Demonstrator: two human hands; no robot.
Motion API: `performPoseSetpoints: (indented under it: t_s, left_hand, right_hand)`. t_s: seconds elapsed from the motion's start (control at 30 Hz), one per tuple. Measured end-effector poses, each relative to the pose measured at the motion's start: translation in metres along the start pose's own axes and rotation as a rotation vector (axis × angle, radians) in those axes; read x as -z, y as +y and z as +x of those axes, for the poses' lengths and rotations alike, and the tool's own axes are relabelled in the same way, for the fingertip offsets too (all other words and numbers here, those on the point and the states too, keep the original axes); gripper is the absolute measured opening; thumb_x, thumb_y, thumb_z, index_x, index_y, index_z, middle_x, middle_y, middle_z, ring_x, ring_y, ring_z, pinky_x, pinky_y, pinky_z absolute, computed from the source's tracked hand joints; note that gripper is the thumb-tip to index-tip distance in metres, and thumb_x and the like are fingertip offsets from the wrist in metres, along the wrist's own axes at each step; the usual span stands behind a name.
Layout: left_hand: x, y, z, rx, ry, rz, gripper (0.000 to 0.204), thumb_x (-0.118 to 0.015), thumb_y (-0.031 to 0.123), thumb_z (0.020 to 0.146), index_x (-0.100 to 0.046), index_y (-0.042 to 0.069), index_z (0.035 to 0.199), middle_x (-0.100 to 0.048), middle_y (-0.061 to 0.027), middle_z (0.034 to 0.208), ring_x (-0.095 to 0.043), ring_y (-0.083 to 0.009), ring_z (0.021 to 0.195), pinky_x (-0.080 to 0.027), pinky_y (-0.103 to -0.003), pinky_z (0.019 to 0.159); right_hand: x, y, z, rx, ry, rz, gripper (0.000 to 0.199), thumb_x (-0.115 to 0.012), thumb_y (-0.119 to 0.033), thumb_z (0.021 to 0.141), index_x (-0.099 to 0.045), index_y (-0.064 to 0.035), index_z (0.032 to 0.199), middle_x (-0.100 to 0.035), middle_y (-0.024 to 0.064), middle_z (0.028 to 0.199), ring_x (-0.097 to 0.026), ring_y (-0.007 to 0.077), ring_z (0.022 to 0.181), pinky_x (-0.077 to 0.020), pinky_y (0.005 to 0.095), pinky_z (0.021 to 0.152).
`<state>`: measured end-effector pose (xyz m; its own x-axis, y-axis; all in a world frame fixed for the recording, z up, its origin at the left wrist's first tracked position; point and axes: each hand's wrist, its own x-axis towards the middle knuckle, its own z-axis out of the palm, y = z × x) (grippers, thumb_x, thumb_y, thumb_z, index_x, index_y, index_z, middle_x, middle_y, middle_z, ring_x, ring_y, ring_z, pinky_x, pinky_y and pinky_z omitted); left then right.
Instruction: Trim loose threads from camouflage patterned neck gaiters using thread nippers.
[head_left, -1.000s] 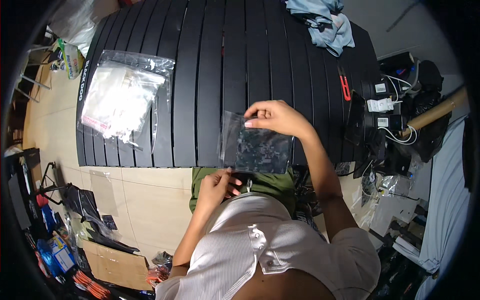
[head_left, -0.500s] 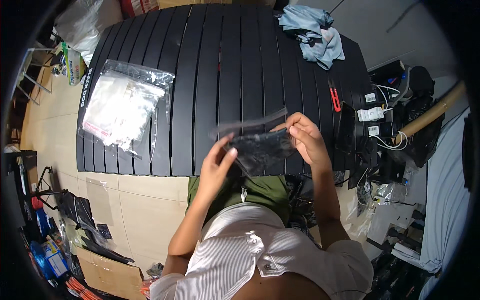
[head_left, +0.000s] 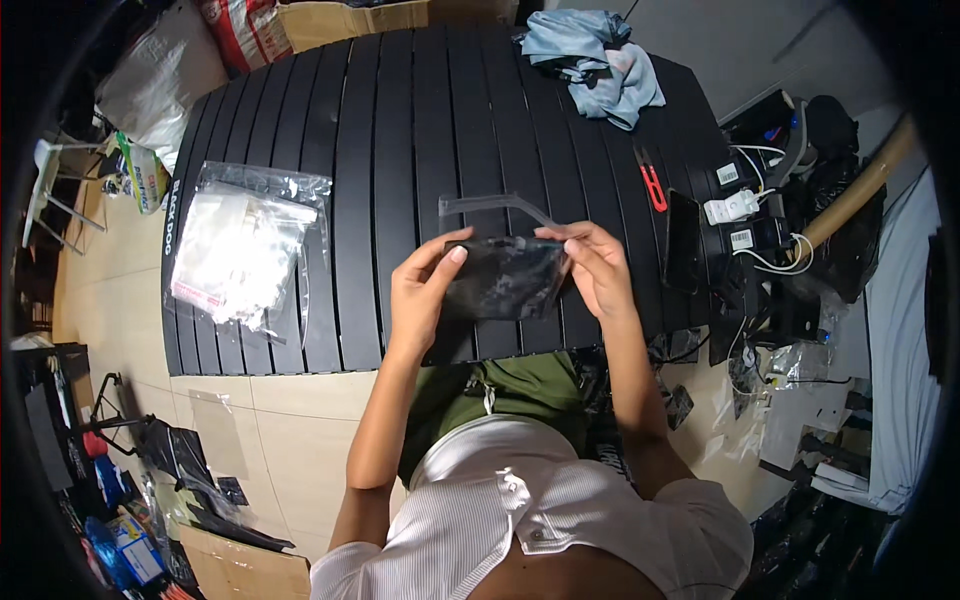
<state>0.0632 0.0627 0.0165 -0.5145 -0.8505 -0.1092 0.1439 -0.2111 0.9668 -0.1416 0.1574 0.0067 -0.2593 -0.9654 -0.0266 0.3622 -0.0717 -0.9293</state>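
**Both hands on a clear bag above the near edge**

The left hand and right hand each pinched one end of a small clear bag, holding it up over the near edge of the black slatted tabletop. The bag lay directly between the hands, its long axis running left to right, parallel to that near edge. Its top strip stood raised toward the far side. Something dark showed through the bag, though whether that was a thing inside or the tabletop behind could not be told. Both hands were equally close, fingers closed narrow on the plastic.

A larger bag of white packets lay near the tabletop's left edge, well apart from the hands. A crumpled blue cloth sat at the far right corner, and a red-handled tool lay near the right edge. The middle of the tabletop beyond the hands carried nothing, leaving room to move forward.
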Motion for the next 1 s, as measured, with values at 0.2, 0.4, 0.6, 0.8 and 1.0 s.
performPoseSetpoints:
  t_s: [0.2, 0.4, 0.6, 0.8, 1.0]
  left_hand:
    - [0.010, 0.016, -0.012, 0.013, -0.026, -0.196, 0.018, -0.057, 0.014, 0.087, -0.063, 0.001, 0.097, -0.062, -0.0022, 0.084, -0.046, -0.0036, 0.063, -0.041, -0.017, 0.064]
    - [0.006, 0.018, -0.018, 0.102, 0.069, -0.176, 0.021, -0.058, 0.019, 0.087, -0.063, 0.002, 0.096, -0.060, 0.0013, 0.075, -0.033, -0.0004, 0.052, -0.031, -0.016, 0.047]
    - [0.022, -0.039, 0.019, 0.286, 0.060, 0.100, 0.026, -0.060, 0.025, 0.086, -0.063, 0.002, 0.098, -0.058, 0.0014, 0.074, -0.057, -0.0067, 0.066, -0.049, -0.022, 0.064]
    - [0.023, -0.025, 0.031, 0.332, 0.056, 0.273, 0.025, -0.063, 0.025, 0.084, -0.063, 0.002, 0.095, -0.058, 0.0015, 0.074, -0.055, -0.0063, 0.061, -0.048, -0.021, 0.060]
    - [0.017, -0.032, 0.029, 0.137, 0.105, 0.093, 0.017, -0.060, 0.012, 0.086, -0.066, 0.001, 0.097, -0.062, 0.0014, 0.075, -0.052, -0.0035, 0.065, -0.044, -0.017, 0.059]
  right_hand:
    - [-0.008, -0.029, -0.017, 0.140, 0.018, 0.083, 0.015, -0.051, -0.005, 0.085, -0.056, 0.0030, 0.096, -0.062, 0.0221, 0.094, -0.062, 0.0323, 0.090, -0.0467, 0.0446, 0.086]
    - [-0.010, -0.047, -0.017, -0.089, 0.119, -0.139, 0.018, -0.050, -0.011, 0.088, -0.056, 0.0031, 0.096, -0.063, 0.0195, 0.092, -0.063, 0.0238, 0.083, -0.0514, 0.0341, 0.074]
    - [0.024, 0.018, 0.022, 0.086, 0.362, -0.790, 0.024, -0.055, -0.008, 0.086, -0.057, 0.0013, 0.108, -0.063, 0.0096, 0.100, -0.059, 0.0136, 0.088, -0.0468, 0.0234, 0.074]
    - [-0.026, -0.004, 0.020, 0.521, 0.331, -1.044, 0.010, -0.061, -0.002, 0.077, -0.065, -0.0013, 0.086, -0.064, 0.0086, 0.087, -0.059, 0.0211, 0.084, -0.0457, 0.0281, 0.074]
    - [-0.063, 0.019, 0.038, 0.708, 0.126, -1.143, 0.016, -0.067, -0.001, 0.068, -0.066, -0.0026, 0.083, -0.063, 0.0060, 0.085, -0.056, 0.0230, 0.085, -0.0470, 0.0323, 0.075]
